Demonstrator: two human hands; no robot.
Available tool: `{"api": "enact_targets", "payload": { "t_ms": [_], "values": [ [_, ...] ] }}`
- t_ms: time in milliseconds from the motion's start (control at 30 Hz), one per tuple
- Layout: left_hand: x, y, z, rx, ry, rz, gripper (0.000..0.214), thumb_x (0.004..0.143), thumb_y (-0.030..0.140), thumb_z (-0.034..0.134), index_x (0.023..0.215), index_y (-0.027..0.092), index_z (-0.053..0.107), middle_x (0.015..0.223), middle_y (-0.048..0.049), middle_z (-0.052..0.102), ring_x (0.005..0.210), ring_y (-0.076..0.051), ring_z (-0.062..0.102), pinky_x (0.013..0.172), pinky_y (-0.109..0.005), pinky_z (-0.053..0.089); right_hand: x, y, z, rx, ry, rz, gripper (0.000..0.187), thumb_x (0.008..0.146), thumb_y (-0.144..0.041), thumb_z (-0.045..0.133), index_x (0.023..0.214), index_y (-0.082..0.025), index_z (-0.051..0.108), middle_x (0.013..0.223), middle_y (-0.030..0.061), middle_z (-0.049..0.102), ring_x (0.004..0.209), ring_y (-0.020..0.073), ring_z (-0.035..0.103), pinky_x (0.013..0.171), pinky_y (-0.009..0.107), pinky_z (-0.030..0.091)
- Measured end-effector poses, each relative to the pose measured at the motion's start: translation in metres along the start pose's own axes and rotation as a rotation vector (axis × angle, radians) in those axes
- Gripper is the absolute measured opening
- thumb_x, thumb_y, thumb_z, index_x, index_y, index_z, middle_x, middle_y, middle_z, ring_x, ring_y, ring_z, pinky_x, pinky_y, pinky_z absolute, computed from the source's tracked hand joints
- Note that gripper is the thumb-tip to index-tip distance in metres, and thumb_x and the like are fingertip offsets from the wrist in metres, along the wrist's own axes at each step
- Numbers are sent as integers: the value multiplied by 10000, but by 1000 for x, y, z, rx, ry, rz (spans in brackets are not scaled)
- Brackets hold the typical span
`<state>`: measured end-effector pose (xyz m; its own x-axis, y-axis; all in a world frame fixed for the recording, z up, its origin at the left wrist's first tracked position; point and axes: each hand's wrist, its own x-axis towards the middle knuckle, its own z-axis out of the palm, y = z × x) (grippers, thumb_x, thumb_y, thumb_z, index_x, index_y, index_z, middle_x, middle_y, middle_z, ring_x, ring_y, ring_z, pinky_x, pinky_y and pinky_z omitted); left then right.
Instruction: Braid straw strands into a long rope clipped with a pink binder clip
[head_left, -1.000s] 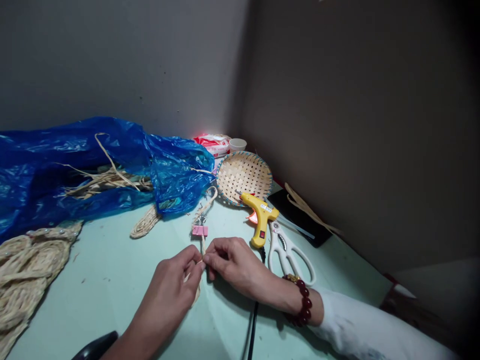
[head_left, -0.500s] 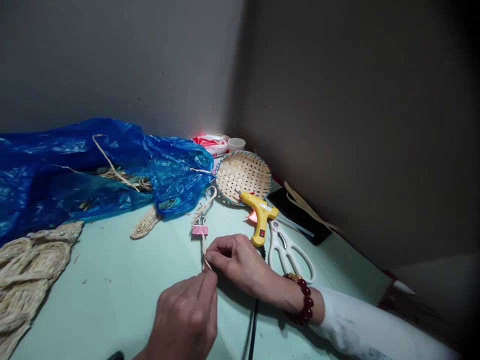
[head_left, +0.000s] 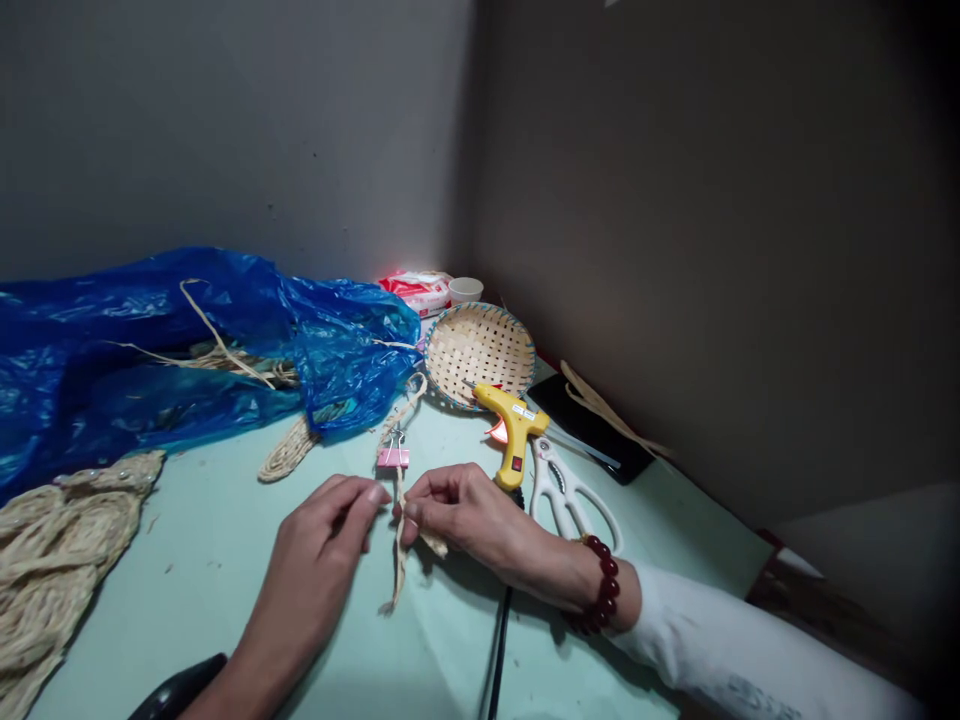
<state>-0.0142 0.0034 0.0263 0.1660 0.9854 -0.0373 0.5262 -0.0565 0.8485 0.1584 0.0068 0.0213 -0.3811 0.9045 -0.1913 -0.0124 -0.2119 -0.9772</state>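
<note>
A pink binder clip (head_left: 393,458) grips a thin braid of pale straw (head_left: 403,408), whose upper end curls beyond the clip. Below the clip, straw strands (head_left: 399,565) run toward me, one hanging loose to a frayed end. My right hand (head_left: 469,515), with a dark red bead bracelet (head_left: 606,585) on its wrist, pinches the strands between thumb and fingers. A short straw end pokes out beneath its fingers. Just left of the strands, my left hand (head_left: 319,555) has loosely curled fingers, holding nothing that I can see.
A yellow glue gun (head_left: 514,425) with a black cord lies by white scissors (head_left: 562,490) and a woven basket (head_left: 480,350). Behind on the left spreads a blue plastic bag (head_left: 225,300) with straw. Woven straw pieces (head_left: 67,560) lie at left. Walls close off the back and right.
My left hand has let go of the straw and moved up and left. A loose strand end now shows below my right hand, which still pinches the straw.
</note>
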Motion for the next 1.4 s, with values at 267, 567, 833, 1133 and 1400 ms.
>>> {"api": "enact_targets", "payload": {
  "t_ms": [267, 567, 833, 1133, 1400],
  "values": [
    [4, -7, 13, -608, -375, -349, 226, 810, 388, 621, 833, 188, 517, 655, 71, 496, 422, -31, 210, 408, -178, 143, -1, 6, -4, -309, -27, -105, 189, 860, -158, 495, 771, -111, 654, 639, -7, 571, 571, 81, 460, 532, 184, 342],
    [3, -5, 16, -194, -191, -159, 268, 798, 439, 537, 677, 207, 481, 585, 65, 433, 576, -129, 383, 535, -228, 296, -12, -6, -4, -731, 6, -174, 256, 911, -224, 493, 718, -136, 636, 600, -10, 581, 568, 78, 479, 553, 189, 310],
    [1, -6, 20, -43, -135, -148, 298, 801, 475, 477, 643, 226, 434, 567, 64, 397, 575, -153, 372, 542, -263, 276, -17, 1, 1, -1089, 134, -364, 208, 913, -208, 468, 721, -158, 530, 659, 1, 597, 534, 86, 414, 532, 251, 249],
    [0, -13, 20, -440, -235, -273, 296, 781, 452, 570, 654, 208, 461, 495, 113, 330, 446, -81, 224, 427, -205, 166, -29, 15, 13, -1464, -9, -711, 182, 850, -84, 431, 970, -87, 568, 797, 78, 611, 638, 193, 515, 493, 331, 269],
    [1, -16, 18, -498, -232, -260, 330, 769, 459, 654, 661, 189, 497, 539, 98, 353, 477, -76, 256, 436, -179, 199, -34, 12, 13, -1572, -86, -801, 203, 895, -38, 376, 951, -58, 571, 797, 102, 586, 650, 209, 497, 485, 338, 337]
  ]
}}
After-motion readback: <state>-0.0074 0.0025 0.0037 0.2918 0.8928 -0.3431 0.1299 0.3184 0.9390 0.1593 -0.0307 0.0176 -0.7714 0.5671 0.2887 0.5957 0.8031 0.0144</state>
